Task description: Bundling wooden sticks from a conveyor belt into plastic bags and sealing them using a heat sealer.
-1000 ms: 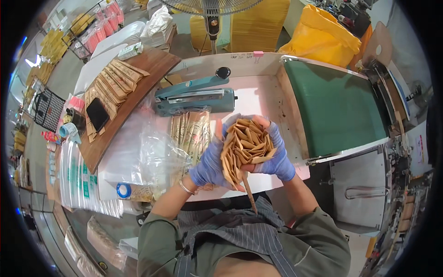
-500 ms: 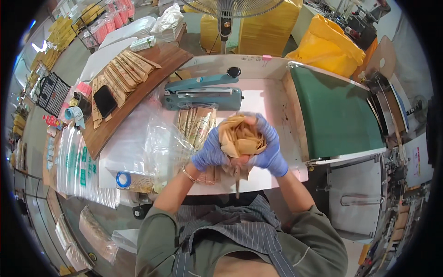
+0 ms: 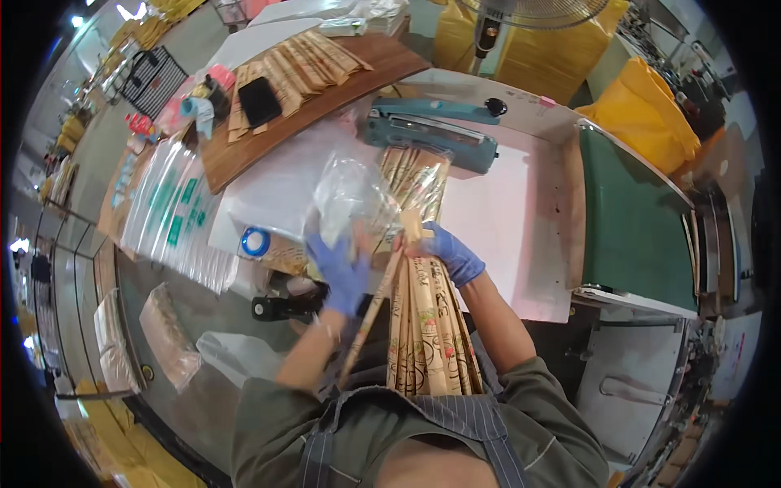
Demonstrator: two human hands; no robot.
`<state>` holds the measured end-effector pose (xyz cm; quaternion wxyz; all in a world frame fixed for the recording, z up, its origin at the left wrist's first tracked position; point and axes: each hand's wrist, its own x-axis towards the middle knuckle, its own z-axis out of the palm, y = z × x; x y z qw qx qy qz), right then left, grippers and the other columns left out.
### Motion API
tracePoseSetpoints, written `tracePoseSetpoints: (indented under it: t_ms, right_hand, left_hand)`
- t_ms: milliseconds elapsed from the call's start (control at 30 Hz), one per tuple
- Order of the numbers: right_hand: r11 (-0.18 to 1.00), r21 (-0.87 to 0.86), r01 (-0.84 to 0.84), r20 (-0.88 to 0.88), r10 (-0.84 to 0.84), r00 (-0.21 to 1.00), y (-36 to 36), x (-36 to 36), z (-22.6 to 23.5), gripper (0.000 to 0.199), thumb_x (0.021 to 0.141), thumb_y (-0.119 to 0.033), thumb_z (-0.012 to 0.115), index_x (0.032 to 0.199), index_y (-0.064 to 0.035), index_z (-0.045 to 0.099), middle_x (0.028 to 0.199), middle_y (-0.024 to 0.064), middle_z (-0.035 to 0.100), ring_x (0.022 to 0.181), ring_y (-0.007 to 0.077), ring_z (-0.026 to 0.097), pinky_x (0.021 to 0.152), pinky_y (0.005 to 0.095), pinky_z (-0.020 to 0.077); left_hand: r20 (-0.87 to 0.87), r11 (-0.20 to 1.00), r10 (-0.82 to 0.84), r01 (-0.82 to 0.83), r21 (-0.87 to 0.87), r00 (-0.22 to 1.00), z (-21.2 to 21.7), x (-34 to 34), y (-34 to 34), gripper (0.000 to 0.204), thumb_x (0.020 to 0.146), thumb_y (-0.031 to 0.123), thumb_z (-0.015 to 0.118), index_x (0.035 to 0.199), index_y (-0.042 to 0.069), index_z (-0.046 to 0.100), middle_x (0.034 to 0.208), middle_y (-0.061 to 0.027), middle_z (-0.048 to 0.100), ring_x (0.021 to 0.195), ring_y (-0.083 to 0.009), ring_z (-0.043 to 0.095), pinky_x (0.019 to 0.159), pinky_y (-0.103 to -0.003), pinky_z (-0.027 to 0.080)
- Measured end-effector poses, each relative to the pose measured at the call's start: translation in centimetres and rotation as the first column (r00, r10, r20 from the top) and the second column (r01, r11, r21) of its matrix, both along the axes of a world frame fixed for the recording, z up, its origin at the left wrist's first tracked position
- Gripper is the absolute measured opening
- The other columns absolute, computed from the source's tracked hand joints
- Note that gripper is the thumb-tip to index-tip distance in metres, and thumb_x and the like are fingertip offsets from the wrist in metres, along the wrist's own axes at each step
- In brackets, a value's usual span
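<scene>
My right hand (image 3: pixel 453 254), in a blue glove, grips the upper end of a bundle of long, printed brown paper sleeves (image 3: pixel 427 325). The bundle hangs upright before my apron, with one sleeve slanting apart on its left side. My left hand (image 3: pixel 337 268), gloved too and blurred by motion, has its fingers spread at the near edge of a clear plastic bag (image 3: pixel 351 191). Whether it touches the bag I cannot tell. Beyond the bundle, more printed sleeves in clear wrapping (image 3: pixel 416 180) lie on the table, just before a blue-green bag sealer (image 3: pixel 435 134).
On a brown board (image 3: pixel 350 77) at the far left lie fanned paper sleeves (image 3: pixel 297 65) and a black phone (image 3: pixel 259 102). Below it are stacked plastic bags (image 3: pixel 175 207) and a blue tape roll (image 3: pixel 255 241). A green-topped surface (image 3: pixel 634 220) stands at the right; a fan (image 3: pixel 488 32) stands behind.
The bundle has swung from end-on to hanging lengthwise, held by my right hand. My left hand has let go and moved left to the clear bag. The view has shifted and turned.
</scene>
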<state>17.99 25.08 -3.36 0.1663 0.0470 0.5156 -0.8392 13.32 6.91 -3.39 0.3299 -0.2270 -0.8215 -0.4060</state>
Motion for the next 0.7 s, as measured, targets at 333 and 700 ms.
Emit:
tracePoseSetpoints:
  t_ms: [333, 700]
  right_hand:
    - [0.942, -0.222, -0.25, -0.245, 0.194, 0.95, -9.7, -5.9, -5.3, 0.035, 0.078, -0.018, 0.064, 0.107, -0.0005, 0.056, 0.093, 0.0074, 0.061, 0.084, 0.0152, 0.059, 0.076, 0.0258, 0.0499]
    - [0.755, -0.241, 0.61, 0.224, -0.569, 0.791, -2.8, 14.6, -0.6, 0.054, 0.089, -0.044, 0.047, 0.121, -0.0009, 0.044, 0.103, 0.0139, 0.058, 0.088, 0.0224, 0.06, 0.079, 0.0326, 0.0514]
  left_hand:
    - [0.338, 0.589, -0.302, 0.454, -0.669, 0.891, -2.1, 1.1, -11.6, 0.057, 0.077, 0.003, 0.047, 0.132, 0.015, 0.04, 0.105, -0.0138, 0.057, 0.063, -0.029, 0.059, 0.055, -0.035, 0.05]
    - [-0.171, 0.705, -0.674, 0.557, -0.438, 0.719, -7.5, 9.5, 2.3, 0.059, 0.083, 0.005, 0.04, 0.138, 0.023, 0.028, 0.141, -0.0108, 0.032, 0.06, -0.0141, 0.055, 0.041, -0.024, 0.039]
